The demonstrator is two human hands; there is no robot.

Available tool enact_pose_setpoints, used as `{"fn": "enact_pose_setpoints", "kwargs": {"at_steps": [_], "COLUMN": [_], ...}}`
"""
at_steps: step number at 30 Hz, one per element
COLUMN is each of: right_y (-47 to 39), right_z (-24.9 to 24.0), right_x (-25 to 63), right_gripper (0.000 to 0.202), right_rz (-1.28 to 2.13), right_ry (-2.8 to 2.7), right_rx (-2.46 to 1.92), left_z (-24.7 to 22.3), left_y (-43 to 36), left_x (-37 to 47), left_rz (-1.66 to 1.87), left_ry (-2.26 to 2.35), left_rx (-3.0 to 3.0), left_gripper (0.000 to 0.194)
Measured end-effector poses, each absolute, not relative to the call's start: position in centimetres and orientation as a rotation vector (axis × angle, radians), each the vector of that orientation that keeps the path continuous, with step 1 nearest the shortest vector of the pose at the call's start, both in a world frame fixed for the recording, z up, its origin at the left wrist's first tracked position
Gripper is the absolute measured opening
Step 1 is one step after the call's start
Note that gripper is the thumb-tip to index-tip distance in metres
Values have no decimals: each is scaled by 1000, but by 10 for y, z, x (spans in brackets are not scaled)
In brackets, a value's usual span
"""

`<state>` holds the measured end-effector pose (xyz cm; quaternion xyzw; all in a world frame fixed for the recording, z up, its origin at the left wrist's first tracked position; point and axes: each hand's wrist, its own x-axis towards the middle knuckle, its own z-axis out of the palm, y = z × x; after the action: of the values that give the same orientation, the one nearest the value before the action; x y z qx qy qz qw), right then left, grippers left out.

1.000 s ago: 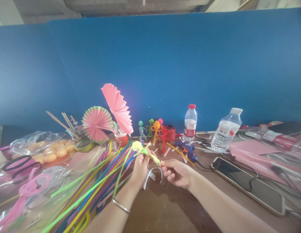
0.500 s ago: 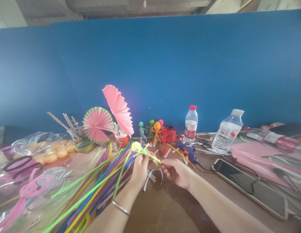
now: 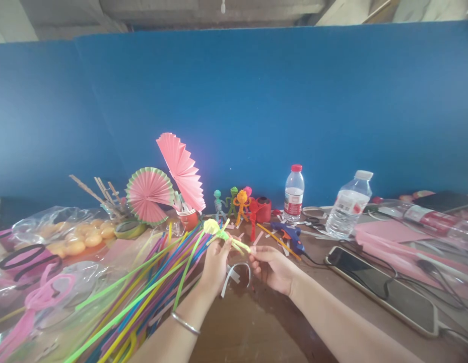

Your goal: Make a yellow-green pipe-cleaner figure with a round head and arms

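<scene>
A small yellow-green pipe-cleaner figure with a round yellow head hangs above the brown table. My left hand pinches its body just below the head, a silver bangle on that wrist. At the right, my right hand pinches the end of one of its limbs between thumb and fingertips. Several finished-looking pipe-cleaner figures, among them an orange one and a red one, stand behind my hands.
Colourful pipe cleaners spread at left, near pink paper fans. A blue glue gun, two upright bottles and a phone with cables are at right. White paper scraps lie below my hands.
The whole view has shifted slightly, so things appear a little further left. Both hands keep their hold on the yellow-green figure, with almost no movement between them.
</scene>
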<state>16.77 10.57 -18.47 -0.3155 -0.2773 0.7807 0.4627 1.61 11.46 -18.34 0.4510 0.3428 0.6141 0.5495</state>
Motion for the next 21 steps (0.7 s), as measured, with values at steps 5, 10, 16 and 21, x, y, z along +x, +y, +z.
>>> {"fn": "enact_pose_setpoints", "kwargs": {"at_steps": [5,10,16,21], "right_y": [103,95,93,97], "right_z": [-184,-188,-189,-194], "right_x": [159,146,144,146], "right_gripper": [21,19,17,20], "right_rz": [1562,1326,1177,1046], "right_ry": [-756,-897,-1101,-1133], "right_rx": [-715,-853,-962,-1023], "left_z": [-187,-189,-184,-181], "left_y": [119,118,112,110], "left_x": [14,14,18,20], "left_rz": [1467,1482,1440,1371], "left_ry": [792,781,752,758], "left_rx": [929,875,953,1050], "left_gripper": [19,19,13,17]}}
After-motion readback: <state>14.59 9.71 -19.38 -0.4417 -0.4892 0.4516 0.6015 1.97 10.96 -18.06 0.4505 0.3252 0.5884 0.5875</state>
